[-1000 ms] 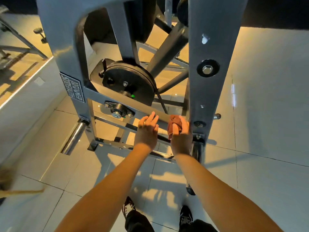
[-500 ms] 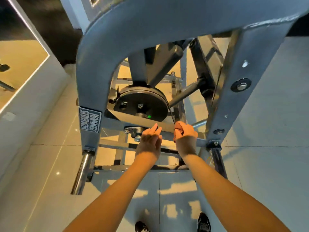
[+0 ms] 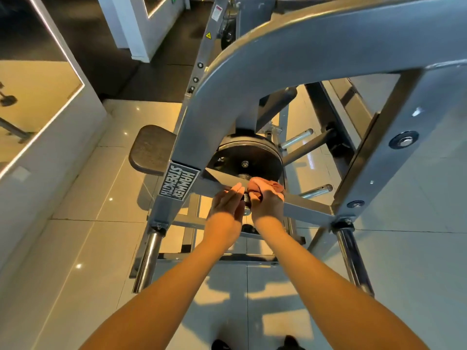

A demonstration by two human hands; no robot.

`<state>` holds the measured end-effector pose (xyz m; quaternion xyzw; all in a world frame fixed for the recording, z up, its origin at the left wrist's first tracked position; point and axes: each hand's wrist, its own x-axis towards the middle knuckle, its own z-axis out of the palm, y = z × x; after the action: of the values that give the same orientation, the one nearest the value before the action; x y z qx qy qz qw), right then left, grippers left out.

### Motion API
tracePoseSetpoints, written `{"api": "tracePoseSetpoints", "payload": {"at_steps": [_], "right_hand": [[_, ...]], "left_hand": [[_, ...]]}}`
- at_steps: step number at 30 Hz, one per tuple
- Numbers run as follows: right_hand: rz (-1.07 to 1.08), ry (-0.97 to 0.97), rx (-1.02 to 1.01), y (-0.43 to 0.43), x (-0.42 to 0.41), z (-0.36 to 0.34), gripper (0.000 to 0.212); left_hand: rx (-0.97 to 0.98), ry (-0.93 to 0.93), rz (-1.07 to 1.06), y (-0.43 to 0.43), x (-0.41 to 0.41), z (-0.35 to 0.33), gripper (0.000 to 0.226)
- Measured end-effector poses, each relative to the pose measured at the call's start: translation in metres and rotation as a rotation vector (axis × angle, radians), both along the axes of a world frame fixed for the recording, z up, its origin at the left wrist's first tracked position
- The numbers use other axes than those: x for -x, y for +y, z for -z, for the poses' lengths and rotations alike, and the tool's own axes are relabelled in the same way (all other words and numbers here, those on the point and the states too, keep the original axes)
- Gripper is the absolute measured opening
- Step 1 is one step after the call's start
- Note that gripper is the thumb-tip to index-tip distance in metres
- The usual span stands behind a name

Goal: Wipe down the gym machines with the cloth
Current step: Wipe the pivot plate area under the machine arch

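Observation:
A grey gym machine (image 3: 303, 54) with a curved frame fills the head view. Its low crossbar (image 3: 310, 207) runs from the logo plate to the right upright. A reddish-brown cloth (image 3: 262, 186) lies bunched on that crossbar in front of a black weight plate (image 3: 250, 157). My right hand (image 3: 267, 205) grips the cloth against the bar. My left hand (image 3: 227, 203) rests beside it with straight fingers touching the bar, holding nothing.
A brown padded seat (image 3: 149, 150) sits left of the frame. Chrome pegs (image 3: 147, 261) (image 3: 353, 261) stick out low at both frame feet. A mirrored wall (image 3: 38, 79) runs along the left. Pale floor tiles (image 3: 417, 274) spread to the right; my shoes (image 3: 290, 343) are at the bottom edge.
My view has risen and swung left, bringing the seat into sight. Both hands slid left along the crossbar with the cloth, ending under the weight plate.

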<state>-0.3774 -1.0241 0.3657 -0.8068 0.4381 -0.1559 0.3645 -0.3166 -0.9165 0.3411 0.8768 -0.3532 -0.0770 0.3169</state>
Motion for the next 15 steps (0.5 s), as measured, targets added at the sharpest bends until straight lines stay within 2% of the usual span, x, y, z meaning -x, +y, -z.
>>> {"api": "tracePoseSetpoints", "payload": {"at_steps": [5, 8, 11, 15], "right_hand": [[-0.12, -0.007, -0.149, -0.002, 0.001, -0.013, 0.031], [-0.106, -0.033, -0.235, -0.008, 0.008, -0.015, 0.027], [-0.091, -0.22, -0.471, 0.0, 0.028, -0.009, 0.016], [-0.171, -0.405, -0.479, 0.016, 0.057, 0.001, 0.027]], "left_hand": [[0.054, 0.056, 0.008, 0.006, -0.003, -0.01, 0.035], [0.106, 0.15, -0.018, 0.008, 0.006, -0.014, 0.037], [0.17, 0.249, -0.047, 0.005, 0.022, -0.03, 0.035], [0.261, 0.379, -0.145, 0.011, 0.051, -0.041, 0.027]]}}
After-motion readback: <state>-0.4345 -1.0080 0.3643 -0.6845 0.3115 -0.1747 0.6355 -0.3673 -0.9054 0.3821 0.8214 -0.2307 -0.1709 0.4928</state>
